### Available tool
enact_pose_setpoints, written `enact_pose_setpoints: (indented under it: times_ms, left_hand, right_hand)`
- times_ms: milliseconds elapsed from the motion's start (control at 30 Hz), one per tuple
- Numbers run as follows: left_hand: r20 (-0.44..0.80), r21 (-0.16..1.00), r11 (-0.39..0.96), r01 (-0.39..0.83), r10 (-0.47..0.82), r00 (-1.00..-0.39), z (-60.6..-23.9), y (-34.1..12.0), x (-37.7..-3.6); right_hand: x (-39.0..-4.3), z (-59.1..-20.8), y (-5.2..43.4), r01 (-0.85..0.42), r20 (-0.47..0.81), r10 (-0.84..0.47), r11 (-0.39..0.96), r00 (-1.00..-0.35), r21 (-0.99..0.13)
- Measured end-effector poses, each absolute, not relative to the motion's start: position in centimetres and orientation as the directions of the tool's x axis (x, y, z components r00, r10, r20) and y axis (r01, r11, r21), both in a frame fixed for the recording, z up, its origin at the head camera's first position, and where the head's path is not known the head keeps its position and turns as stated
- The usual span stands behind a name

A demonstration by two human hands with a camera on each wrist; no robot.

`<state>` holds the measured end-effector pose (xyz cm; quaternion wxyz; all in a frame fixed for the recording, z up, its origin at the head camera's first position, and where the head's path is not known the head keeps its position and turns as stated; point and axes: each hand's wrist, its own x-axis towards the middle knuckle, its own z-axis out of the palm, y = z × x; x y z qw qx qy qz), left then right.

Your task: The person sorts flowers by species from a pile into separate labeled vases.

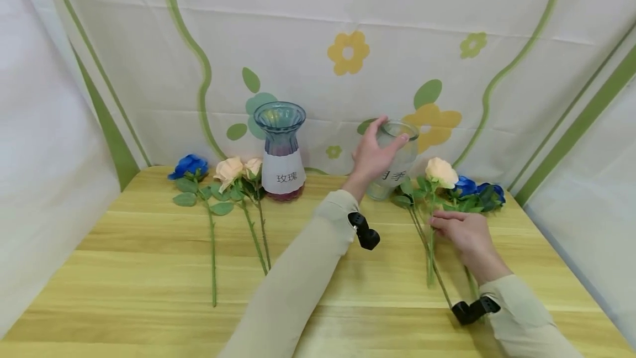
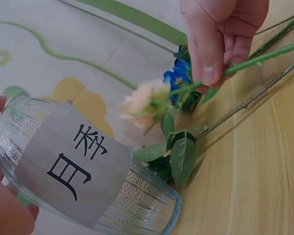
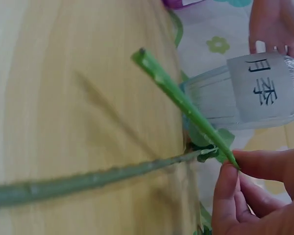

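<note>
Peach rose (image 1: 440, 173) is sitting just beyond the right hand (image 1: 467, 233), which is pinching its stem (image 1: 430, 263). The left hand (image 1: 372, 153) is gripping the glass vase (image 1: 406, 154); steadying it is probably preventing tipping

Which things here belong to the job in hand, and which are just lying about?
Likely part of the job:
clear vase, gripped by the left hand
peach rose, stem pinched by the right hand

Untouched, perhaps just lying or standing about:
blue-topped vase
left-side blue rose
left-side peach roses
right-side blue roses
</note>
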<state>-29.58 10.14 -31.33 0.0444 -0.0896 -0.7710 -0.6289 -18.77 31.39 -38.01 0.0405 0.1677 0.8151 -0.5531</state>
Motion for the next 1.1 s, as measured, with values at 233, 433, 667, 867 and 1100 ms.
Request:
enact_pose_setpoints:
  times_ms: [233,433,667,867,1100]
  left_hand:
    - [0.202,0.952,0.219,0.213,0.074,-0.977,-31.3,10.6,-29.6]
    - [0.197,0.954,0.218,0.207,0.070,-0.978,-31.3,10.7,-29.5]
    - [0.191,0.957,0.210,0.201,0.066,-0.979,-31.6,10.6,-29.6]
    - [0.200,0.954,0.214,0.210,0.070,-0.977,-31.9,10.7,-29.7]
    - [0.224,0.951,0.196,0.237,0.085,-0.971,-32.1,10.5,-29.6]
  right_hand:
    - [-18.6,-36.7,31.3,0.220,-0.224,0.227,-0.046,-0.948,-0.974]
    - [-18.7,-35.6,31.4,0.117,-0.225,0.263,-0.369,-0.938,-0.922]
    - [-19.8,-34.0,31.4,-0.112,-0.187,0.359,-0.669,-0.914,-0.735]
    - [-21.1,-32.3,31.9,-0.273,-0.168,0.421,-0.795,-0.892,-0.541]
    - [-23.1,-30.4,31.7,-0.348,-0.223,0.490,-0.812,-0.843,-0.469]
